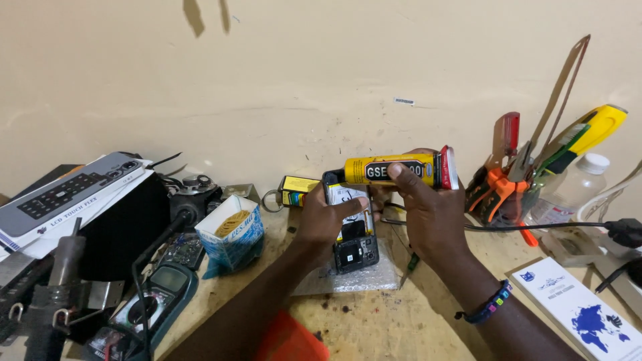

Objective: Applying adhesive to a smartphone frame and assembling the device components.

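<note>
At a scuffed wooden workbench [374,321] set against a stained cream wall [301,73], you hold an opened smartphone [352,230] upright over a sheet of bubble wrap [348,277], its glossy innards and black camera module facing you. Your left hand [321,220] wraps the phone's left edge, thumb across its middle. Your right hand [428,214] grips a yellow-and-black glue tube [394,168] level, nozzle at the phone's top edge. A green multimeter [157,294] lies at left, with orange-handled pliers [498,184] at right.
</note>
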